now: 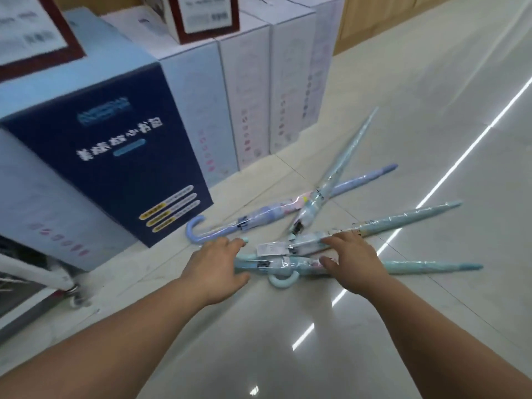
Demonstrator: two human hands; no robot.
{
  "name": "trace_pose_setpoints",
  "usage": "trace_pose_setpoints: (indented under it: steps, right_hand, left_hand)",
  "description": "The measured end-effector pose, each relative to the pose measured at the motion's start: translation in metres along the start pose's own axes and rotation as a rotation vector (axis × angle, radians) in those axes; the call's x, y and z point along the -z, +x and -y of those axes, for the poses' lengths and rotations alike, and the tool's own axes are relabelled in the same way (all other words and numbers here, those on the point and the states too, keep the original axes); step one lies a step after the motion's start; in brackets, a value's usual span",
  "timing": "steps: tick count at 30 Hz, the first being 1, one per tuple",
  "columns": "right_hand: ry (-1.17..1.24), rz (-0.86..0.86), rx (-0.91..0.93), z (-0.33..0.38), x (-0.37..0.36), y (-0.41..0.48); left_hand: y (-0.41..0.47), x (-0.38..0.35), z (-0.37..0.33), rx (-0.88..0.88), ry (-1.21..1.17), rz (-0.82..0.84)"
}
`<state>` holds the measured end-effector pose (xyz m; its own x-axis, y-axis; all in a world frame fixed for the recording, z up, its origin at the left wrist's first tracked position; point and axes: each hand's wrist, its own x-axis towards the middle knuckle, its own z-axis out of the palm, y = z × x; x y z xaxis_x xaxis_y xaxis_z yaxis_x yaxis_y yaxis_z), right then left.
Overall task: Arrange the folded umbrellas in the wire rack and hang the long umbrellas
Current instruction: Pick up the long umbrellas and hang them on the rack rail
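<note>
Several long umbrellas in clear plastic sleeves lie fanned out on the pale tiled floor. A lilac one point(354, 181) with a curved handle lies farthest back, and a pale blue one point(336, 174) crosses over it. Two teal ones lie nearest me: the upper teal umbrella point(408, 218) and the lower teal umbrella point(431, 267) with its round handle toward me. My left hand point(214, 269) rests fingers apart over the handle ends of the teal pair. My right hand point(352, 260) lies spread on both teal umbrellas, thumb on the lower one. Neither hand has closed around anything.
A row of tall cartons stands on the left: a dark blue box point(115, 156) nearest, then pale blue point(195, 110) and white ones point(247, 90). Red-framed boxes point(201, 15) sit on top. A white frame on a caster wheel point(73, 295) is at the lower left.
</note>
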<state>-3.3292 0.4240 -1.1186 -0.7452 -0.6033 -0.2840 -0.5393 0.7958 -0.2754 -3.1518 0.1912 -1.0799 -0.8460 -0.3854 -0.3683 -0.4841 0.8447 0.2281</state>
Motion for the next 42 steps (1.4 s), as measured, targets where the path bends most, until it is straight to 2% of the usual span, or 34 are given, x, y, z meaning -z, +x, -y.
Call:
trace_pose_setpoints:
  steps: [3, 7, 14, 21, 31, 42]
  right_hand:
    - [-0.014, 0.086, -0.097, -0.027, -0.019, 0.008]
    - [-0.087, 0.194, -0.115, -0.055, -0.051, 0.015]
    - [-0.12, 0.274, -0.145, -0.08, -0.07, 0.018]
    - [-0.194, 0.121, -0.105, -0.081, -0.082, 0.017]
    - [-0.192, 0.112, -0.146, -0.067, -0.071, 0.014]
    - [-0.309, -0.226, -0.152, -0.068, -0.054, 0.003]
  left_hand:
    - [0.017, -0.027, -0.011, 0.018, 0.018, 0.127]
    - [0.034, -0.054, -0.028, 0.022, -0.044, 0.283]
    - [0.052, -0.085, -0.032, 0.037, -0.088, 0.398]
    - [0.045, -0.101, -0.022, 0.015, -0.061, 0.389]
    - [0.04, -0.097, -0.019, 0.008, -0.065, 0.355]
    - [0.023, -0.085, -0.019, -0.023, -0.169, 0.233]
